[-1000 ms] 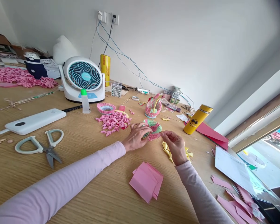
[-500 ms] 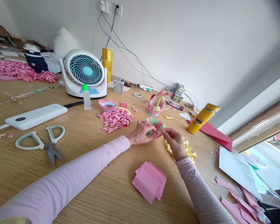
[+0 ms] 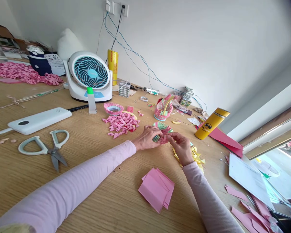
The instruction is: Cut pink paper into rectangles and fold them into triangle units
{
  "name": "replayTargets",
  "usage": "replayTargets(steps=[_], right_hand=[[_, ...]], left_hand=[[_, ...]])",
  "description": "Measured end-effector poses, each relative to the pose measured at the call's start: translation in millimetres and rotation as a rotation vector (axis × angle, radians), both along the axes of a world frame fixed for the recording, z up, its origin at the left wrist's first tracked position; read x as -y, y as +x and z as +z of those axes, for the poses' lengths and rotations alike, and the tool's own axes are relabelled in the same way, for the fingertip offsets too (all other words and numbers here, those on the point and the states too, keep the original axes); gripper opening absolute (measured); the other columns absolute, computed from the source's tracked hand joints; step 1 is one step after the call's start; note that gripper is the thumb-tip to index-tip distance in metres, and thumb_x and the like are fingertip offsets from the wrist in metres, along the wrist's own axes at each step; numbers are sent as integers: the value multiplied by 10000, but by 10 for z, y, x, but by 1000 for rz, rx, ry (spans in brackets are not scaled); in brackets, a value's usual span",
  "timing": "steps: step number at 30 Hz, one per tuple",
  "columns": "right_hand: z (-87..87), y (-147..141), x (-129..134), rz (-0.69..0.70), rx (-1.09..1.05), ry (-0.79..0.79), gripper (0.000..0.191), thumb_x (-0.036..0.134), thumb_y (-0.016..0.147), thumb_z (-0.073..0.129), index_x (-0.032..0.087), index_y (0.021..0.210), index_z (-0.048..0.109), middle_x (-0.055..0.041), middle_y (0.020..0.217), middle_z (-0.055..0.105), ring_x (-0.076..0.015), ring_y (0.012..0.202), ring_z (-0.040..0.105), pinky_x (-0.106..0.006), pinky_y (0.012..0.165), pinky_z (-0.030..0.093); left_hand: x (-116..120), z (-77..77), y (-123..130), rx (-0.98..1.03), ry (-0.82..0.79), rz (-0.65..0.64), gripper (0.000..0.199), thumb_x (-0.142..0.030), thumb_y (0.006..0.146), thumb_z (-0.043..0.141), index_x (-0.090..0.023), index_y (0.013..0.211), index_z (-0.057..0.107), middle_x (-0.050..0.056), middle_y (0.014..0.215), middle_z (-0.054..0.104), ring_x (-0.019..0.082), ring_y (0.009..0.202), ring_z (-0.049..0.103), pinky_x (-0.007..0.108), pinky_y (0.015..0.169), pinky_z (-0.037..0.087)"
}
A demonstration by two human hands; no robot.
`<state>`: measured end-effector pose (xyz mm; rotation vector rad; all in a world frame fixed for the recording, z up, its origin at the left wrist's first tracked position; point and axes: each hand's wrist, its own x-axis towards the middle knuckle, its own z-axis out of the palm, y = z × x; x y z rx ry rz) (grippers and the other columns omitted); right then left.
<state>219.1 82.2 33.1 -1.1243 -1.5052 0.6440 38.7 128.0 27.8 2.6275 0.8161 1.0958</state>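
Note:
My left hand (image 3: 148, 137) holds a small round piece of pink and green folded paper (image 3: 162, 129) by its left side. At the right edge of that piece, my right hand (image 3: 180, 147) has its thumb and forefinger pinched together; anything between them is too small to make out. A heap of pink folded triangles (image 3: 122, 123) lies left of my hands, and yellow folded pieces (image 3: 196, 157) lie partly behind my right hand. Pink paper squares (image 3: 156, 190) are stacked nearer to me. Behind the held piece stands a pink paper basket (image 3: 163, 110) with a yellow handle.
Open scissors (image 3: 53, 152), a white power bank (image 3: 40, 120), a glue bottle (image 3: 91, 102) and a fan (image 3: 89, 76) are on the left. To the right are a tilted yellow flask (image 3: 211, 124), a white sheet (image 3: 248, 178) and pink paper strips (image 3: 248, 216).
The whole view has shifted slightly, so things appear a little further right. Both hands stay at the paper piece with nearly the same hold.

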Motion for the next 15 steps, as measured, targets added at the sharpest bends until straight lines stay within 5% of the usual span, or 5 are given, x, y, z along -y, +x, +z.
replayTargets(steps=[15], right_hand=[[-8, -23, 7, 23, 53, 16, 208, 381, 780, 704, 186, 852, 720, -45, 756, 689, -185, 717, 611, -324, 708, 477]], left_hand=[[-33, -21, 18, 10, -8, 5, 59, -204, 786, 605, -174, 838, 599, 16, 890, 676, 194, 967, 583, 333, 847, 325]])
